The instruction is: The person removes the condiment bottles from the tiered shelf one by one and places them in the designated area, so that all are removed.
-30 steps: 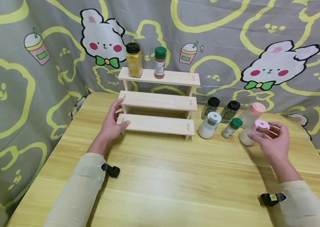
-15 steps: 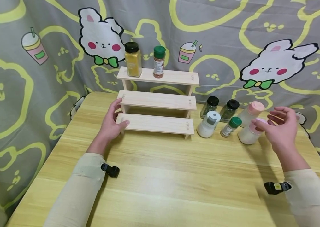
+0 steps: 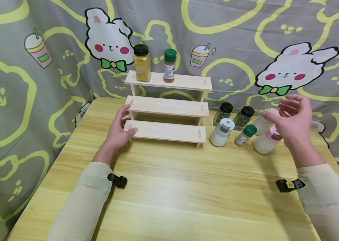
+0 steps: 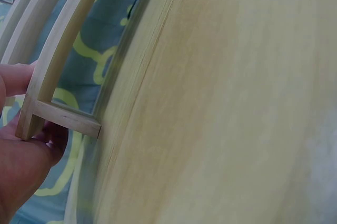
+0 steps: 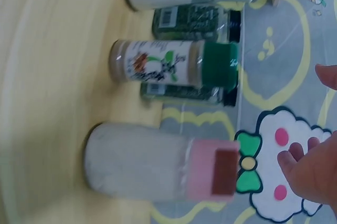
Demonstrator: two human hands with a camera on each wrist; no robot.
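A three-tier wooden shelf rack (image 3: 166, 106) stands at the back of the table. My left hand (image 3: 116, 130) grips its left end, thumb over the lowest board and fingers round the side, as the left wrist view shows too. Over two pink-capped jars, my right hand (image 3: 296, 120) hovers with fingers loosely bent and nothing in them. The front pink-capped jar (image 5: 142, 163) holds something white. Behind it, the other pink-capped jar (image 3: 261, 125) is partly hidden by the right hand. In the right wrist view only part of that hand shows, apart from the jars.
Left of the pink-capped jars stand a small green-capped spice bottle (image 3: 244, 136), a white-capped shaker (image 3: 221, 135) and two black-capped jars (image 3: 223, 115). The top board bears a yellow spice jar (image 3: 141, 68) and a green-capped red spice bottle (image 3: 169, 69). A patterned curtain (image 3: 232, 33) hangs behind.
My right hand has left the front pink-capped jar's lid, rising and moving back over the rear pink-capped jar. The left hand keeps its grip on the rack.
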